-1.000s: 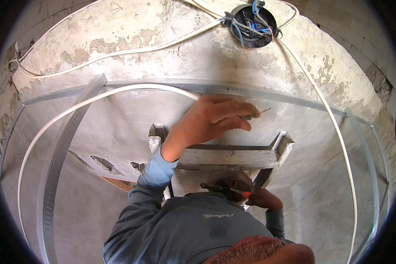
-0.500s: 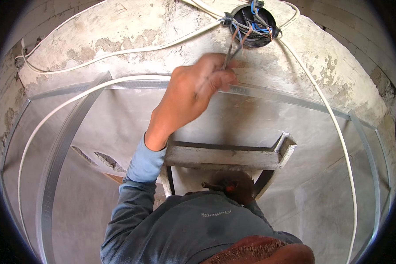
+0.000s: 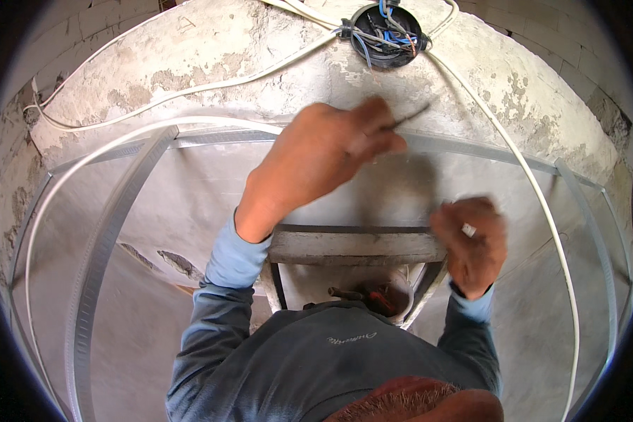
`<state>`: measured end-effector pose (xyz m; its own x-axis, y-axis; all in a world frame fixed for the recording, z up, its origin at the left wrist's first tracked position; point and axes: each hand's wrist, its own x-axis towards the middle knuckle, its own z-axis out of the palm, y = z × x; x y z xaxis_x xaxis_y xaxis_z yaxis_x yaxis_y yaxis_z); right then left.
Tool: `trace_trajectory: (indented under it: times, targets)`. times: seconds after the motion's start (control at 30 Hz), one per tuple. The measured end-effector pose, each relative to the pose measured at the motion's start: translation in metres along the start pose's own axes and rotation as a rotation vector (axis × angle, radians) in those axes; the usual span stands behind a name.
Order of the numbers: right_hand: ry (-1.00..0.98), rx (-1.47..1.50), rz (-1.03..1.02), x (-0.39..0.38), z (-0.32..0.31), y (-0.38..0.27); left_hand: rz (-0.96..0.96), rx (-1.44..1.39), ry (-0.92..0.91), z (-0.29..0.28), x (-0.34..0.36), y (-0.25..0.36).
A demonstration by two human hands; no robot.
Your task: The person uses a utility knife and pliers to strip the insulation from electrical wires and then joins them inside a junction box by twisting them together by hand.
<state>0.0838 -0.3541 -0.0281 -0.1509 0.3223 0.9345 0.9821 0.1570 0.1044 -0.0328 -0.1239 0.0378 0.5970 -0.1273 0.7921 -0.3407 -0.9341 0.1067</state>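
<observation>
My left hand (image 3: 313,158), blurred at its fingers, is raised just below a round black junction box (image 3: 387,35) with blue, grey and bare copper wires. It grips the end of a white cable (image 3: 144,129), with a thin dark length (image 3: 416,111) sticking out past the fingers toward the upper right. My right hand (image 3: 471,239) is up at the right, blurred and curled; a small pale bit shows among its fingers, too smeared to name. It is apart from my left hand.
A weathered white plastered surface (image 3: 204,49) carries more cables. Metal profiles (image 3: 123,204) edge grey panels (image 3: 162,183). A pale stepladder top (image 3: 355,246) stands in front of my body, with a pouch of tools (image 3: 376,299) at my chest. Another white cable (image 3: 527,169) hangs at the right.
My left hand rose toward the junction box, then drew a little down and right with the cable end. My right hand has come up from the tools at my chest.
</observation>
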Motion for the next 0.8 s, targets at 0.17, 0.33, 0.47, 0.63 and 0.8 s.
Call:
trace_trajectory:
  times: [0.17,0.33,0.47,0.63,0.8]
  targets:
    - [0.018,-0.532,-0.207,0.07,0.015,0.01,0.073,0.196,-0.074,-0.006,-0.001,0.019]
    - [-0.137,-0.519,-0.19,0.081,0.017,0.017,0.14,0.347,-0.137,-0.035,0.014,0.019]
    - [-0.064,-0.55,-0.21,0.098,0.016,0.015,0.29,0.482,-0.114,-0.059,0.027,0.015]
    - [0.067,-0.878,-0.328,0.15,0.005,0.044,0.547,0.933,0.054,-0.114,0.081,0.006]
    - [-0.087,-0.604,-0.147,0.228,-0.002,0.041,0.891,1.105,0.244,-0.147,0.148,0.013]
